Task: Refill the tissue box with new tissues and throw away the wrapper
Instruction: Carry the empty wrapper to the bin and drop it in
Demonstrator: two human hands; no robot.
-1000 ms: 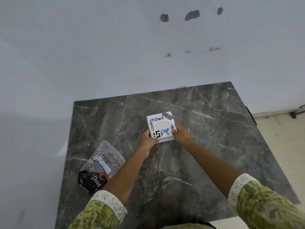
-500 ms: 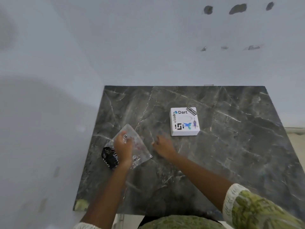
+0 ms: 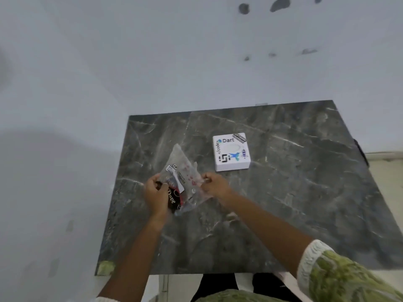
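**Wrapper in both my hands, box off to the upper right**

I have the clear plastic wrapper (image 3: 183, 182) pinched between my two hands, lifted a little off the dark marble table (image 3: 294, 203). My left hand (image 3: 156, 195) is closed on its lower left part, by the dark printed band with white script. My right hand (image 3: 214, 185) is pinched shut on its right edge. The two grips sit close together, one on each side of the wrapper.

The wrapper's long axis runs on a slant: its free upper corner points away from me and a little left, its dark end hangs back toward my left wrist. It looks flat and slack, and I judge it to be emptied, though I cannot tell for sure through the crumpled film.

The white tissue box (image 3: 231, 152) with stickers on its lid rests flat on the table, apart from the wrapper, beyond and to the right of my right hand. That hand is the nearer one to it. Its oval opening shows pale; whether tissue sits in it I cannot make out.

No bin shows anywhere here. So what matters next, as I judge it, is that the wrapper must leave the table altogether, while the box stays where it is. With both hands holding the film, crushing it into one fist would free the other hand. Being slippery and light, it could spring open again or slide out.
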